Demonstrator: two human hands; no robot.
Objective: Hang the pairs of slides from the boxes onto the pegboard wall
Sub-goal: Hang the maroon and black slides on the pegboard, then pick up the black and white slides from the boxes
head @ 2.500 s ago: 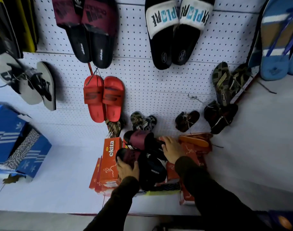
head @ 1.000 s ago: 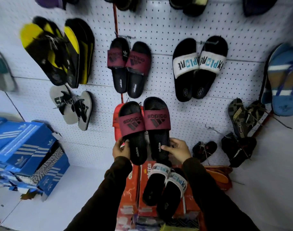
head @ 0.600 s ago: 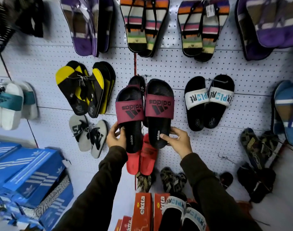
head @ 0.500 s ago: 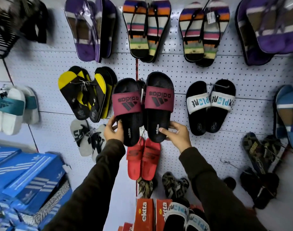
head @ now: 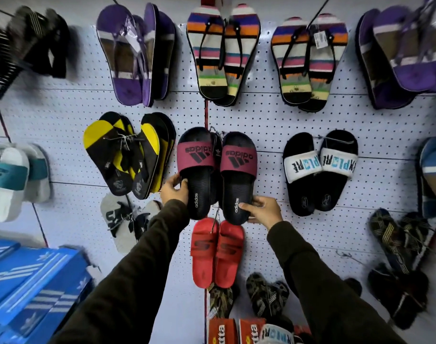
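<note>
**Inspector:** Nearest items first.

**Assistant:** At the near edge, orange boxes [head: 236,331] in the centre, with a white-strapped slide [head: 277,334] lying on them. Blue striped boxes [head: 31,286] stand near left. Two dark sleeves [head: 127,281] reach up from the near edge toward the pegboard wall [head: 274,120].

**Inspector:** State of the hands?

**Assistant:** The left hand [head: 174,189] is closed on the heel edge of the left maroon-strapped slide [head: 195,170], thumb on the footbed. The right hand [head: 262,211] is closed on the heel of the right maroon-strapped slide [head: 238,175], thumb across the footbed, fingers behind. Both slides are held upright against the wall, toes up, side by side.

**Inspector:** Surroundings on the wall?

**Assistant:** Directly below hangs a red pair [head: 217,252]. Left, a yellow-and-black pair [head: 127,155]; right, a black pair with white lettered straps [head: 318,170]. Farther up, two striped flip-flop pairs [head: 223,53] and purple flip-flops [head: 135,55]. I cannot tell whether the held pair is on a peg.
</note>
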